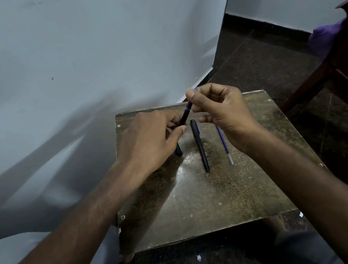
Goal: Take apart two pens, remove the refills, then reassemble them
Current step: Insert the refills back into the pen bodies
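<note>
My left hand [154, 136] grips the lower end of a black pen barrel [184, 118] held tilted above the small table [199, 205]. My right hand [220, 108] pinches the blue refill [188, 106] that sticks out of the barrel's upper end, its tip showing above my thumb. A second black pen [200, 148] lies on the table between my hands. To its right lies a loose blue refill [224, 145], partly under my right wrist. A short black pen piece [178, 151] lies partly hidden beneath my left hand.
The worn brown table stands against a pale wall on the left. A dark wooden chair [342, 80] with purple cloth stands at the right on a dark floor. My knees are under the table's near edge.
</note>
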### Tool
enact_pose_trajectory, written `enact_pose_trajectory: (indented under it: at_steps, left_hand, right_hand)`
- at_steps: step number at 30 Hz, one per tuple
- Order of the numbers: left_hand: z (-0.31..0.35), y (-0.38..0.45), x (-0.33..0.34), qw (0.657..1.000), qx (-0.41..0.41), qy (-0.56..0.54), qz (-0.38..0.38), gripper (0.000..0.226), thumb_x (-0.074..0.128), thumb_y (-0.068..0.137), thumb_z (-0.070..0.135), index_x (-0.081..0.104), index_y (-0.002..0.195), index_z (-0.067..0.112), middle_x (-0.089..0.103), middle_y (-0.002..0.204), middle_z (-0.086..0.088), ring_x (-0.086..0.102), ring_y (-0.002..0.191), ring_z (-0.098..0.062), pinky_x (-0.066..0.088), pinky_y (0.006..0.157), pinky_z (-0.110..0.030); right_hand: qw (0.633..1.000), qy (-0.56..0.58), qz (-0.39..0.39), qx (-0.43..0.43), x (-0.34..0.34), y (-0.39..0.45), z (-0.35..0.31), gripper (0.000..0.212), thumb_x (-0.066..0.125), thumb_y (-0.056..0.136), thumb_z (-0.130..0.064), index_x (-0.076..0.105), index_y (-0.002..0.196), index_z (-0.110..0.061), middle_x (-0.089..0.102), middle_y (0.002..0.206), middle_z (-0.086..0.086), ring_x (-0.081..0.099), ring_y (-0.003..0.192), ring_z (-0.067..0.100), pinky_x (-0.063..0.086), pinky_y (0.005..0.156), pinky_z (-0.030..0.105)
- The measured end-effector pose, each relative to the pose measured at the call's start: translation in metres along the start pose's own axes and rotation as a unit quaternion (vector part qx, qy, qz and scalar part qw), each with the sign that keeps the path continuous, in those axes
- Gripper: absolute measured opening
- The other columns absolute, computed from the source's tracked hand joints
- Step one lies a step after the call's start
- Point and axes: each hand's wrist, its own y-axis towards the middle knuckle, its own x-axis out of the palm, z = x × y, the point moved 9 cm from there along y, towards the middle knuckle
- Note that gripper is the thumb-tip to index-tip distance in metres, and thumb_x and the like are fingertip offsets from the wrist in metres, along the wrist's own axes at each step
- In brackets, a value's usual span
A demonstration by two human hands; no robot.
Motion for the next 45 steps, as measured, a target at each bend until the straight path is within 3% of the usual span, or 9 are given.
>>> enact_pose_trajectory:
  at_steps: [4, 8, 13, 17, 23, 29, 34, 40, 45]
  left_hand:
    - [-0.001, 0.002, 0.0, 1.0, -0.004, -0.004, -0.002, 0.013, 0.072, 0.099, 0.05, 0.078, 0.103, 0.039, 0.079, 0.093, 0.019, 0.062, 0.073, -0.002, 0.059, 0.071, -0.032]
    - [0.001, 0.0, 0.001, 1.0, -0.001, 0.0, -0.007, 0.011, 0.072, 0.099, 0.05, 0.077, 0.099, 0.04, 0.076, 0.09, 0.022, 0.066, 0.079, -0.002, 0.05, 0.066, -0.027]
    - [0.001, 0.0, 0.003, 1.0, 0.003, -0.011, -0.02, 0.012, 0.072, 0.1, 0.048, 0.078, 0.103, 0.038, 0.079, 0.094, 0.018, 0.071, 0.085, -0.005, 0.062, 0.077, -0.036]
    - [0.002, 0.0, 0.006, 1.0, 0.008, -0.009, -0.027, 0.013, 0.073, 0.1, 0.049, 0.078, 0.105, 0.039, 0.08, 0.095, 0.019, 0.065, 0.079, 0.0, 0.046, 0.063, -0.021]
    - [0.003, 0.002, 0.007, 0.999, 0.014, -0.009, -0.033, 0.014, 0.073, 0.1, 0.047, 0.08, 0.106, 0.036, 0.081, 0.097, 0.016, 0.063, 0.079, 0.001, 0.042, 0.063, -0.019]
    - [0.005, -0.001, 0.009, 0.999, 0.008, -0.028, -0.042, 0.008, 0.073, 0.1, 0.047, 0.076, 0.098, 0.04, 0.08, 0.097, 0.019, 0.066, 0.085, 0.001, 0.051, 0.072, -0.027]
    - [0.002, 0.001, 0.01, 0.998, 0.001, -0.03, -0.047, 0.01, 0.072, 0.101, 0.045, 0.079, 0.105, 0.038, 0.08, 0.098, 0.017, 0.065, 0.081, 0.001, 0.043, 0.064, -0.02]
    - [0.003, 0.0, 0.011, 0.998, 0.007, -0.045, -0.051, 0.012, 0.074, 0.099, 0.046, 0.068, 0.089, 0.047, 0.077, 0.091, 0.022, 0.065, 0.079, 0.009, 0.049, 0.067, -0.024]
    - [0.0, 0.002, 0.014, 0.998, 0.005, -0.043, -0.047, 0.007, 0.074, 0.099, 0.046, 0.072, 0.092, 0.045, 0.068, 0.082, 0.026, 0.059, 0.071, 0.014, 0.041, 0.062, -0.017]
  right_hand:
    - [1.0, -0.011, -0.012, -0.011, -0.001, -0.002, -0.003, 0.017, 0.068, 0.107, -0.035, 0.084, 0.114, -0.035, 0.081, 0.116, -0.011, 0.07, 0.101, 0.006, 0.054, 0.078, 0.03]
    - [1.0, -0.018, 0.017, -0.012, -0.003, -0.002, -0.003, 0.01, 0.08, 0.098, -0.034, 0.078, 0.09, -0.028, 0.079, 0.09, -0.019, 0.071, 0.088, -0.007, 0.051, 0.073, 0.026]
    - [1.0, -0.021, -0.017, -0.007, -0.002, -0.001, 0.0, 0.015, 0.073, 0.104, -0.034, 0.083, 0.114, -0.035, 0.081, 0.109, -0.017, 0.07, 0.096, -0.005, 0.053, 0.08, 0.03]
    - [1.0, -0.013, 0.02, -0.01, -0.002, -0.002, -0.001, 0.009, 0.083, 0.096, -0.031, 0.079, 0.091, -0.025, 0.08, 0.088, -0.015, 0.071, 0.086, -0.006, 0.052, 0.073, 0.022]
    - [0.999, -0.012, -0.035, 0.022, 0.002, -0.004, 0.003, 0.024, 0.063, 0.109, -0.034, 0.083, 0.12, -0.028, 0.082, 0.119, -0.004, 0.068, 0.103, 0.013, 0.052, 0.081, 0.033]
    - [0.998, -0.027, 0.041, 0.024, -0.009, -0.004, 0.003, 0.023, 0.083, 0.095, -0.039, 0.08, 0.082, -0.019, 0.082, 0.095, 0.008, 0.07, 0.083, 0.005, 0.051, 0.071, 0.029]
    - [0.999, 0.007, -0.034, 0.033, -0.001, -0.004, 0.001, 0.027, 0.062, 0.11, -0.036, 0.08, 0.125, -0.024, 0.084, 0.123, -0.004, 0.075, 0.105, 0.014, 0.053, 0.081, 0.03]
    - [0.998, -0.032, 0.047, 0.015, -0.012, -0.003, 0.002, 0.018, 0.084, 0.093, -0.042, 0.078, 0.083, -0.028, 0.081, 0.089, -0.01, 0.07, 0.082, 0.0, 0.051, 0.073, 0.026]
    - [0.999, -0.008, -0.037, 0.031, 0.0, -0.002, 0.005, 0.021, 0.067, 0.107, -0.036, 0.08, 0.121, -0.027, 0.085, 0.119, -0.009, 0.075, 0.103, 0.006, 0.05, 0.084, 0.031]
